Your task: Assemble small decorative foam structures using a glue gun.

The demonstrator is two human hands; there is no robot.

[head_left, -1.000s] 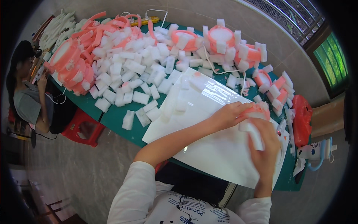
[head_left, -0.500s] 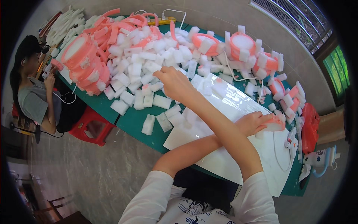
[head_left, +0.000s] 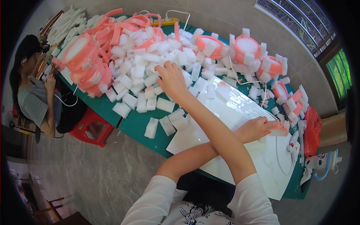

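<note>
Pale, greyish-beige tiles cover the wall (head_left: 240, 21), thin seams running between them. At the upper right is a window (head_left: 296, 24) with metal bars and mesh, and beside it a dark-framed green pane (head_left: 339, 73) glows brightly. The floor (head_left: 108, 168) is grey with marbled veining — smooth, with a soft sheen. A long green-topped table (head_left: 135, 129) stands along the wall, with a red plastic stool (head_left: 93, 129) at its left part. Dark brown furniture (head_left: 73, 220) shows at the lower left — only partly visible.
</note>
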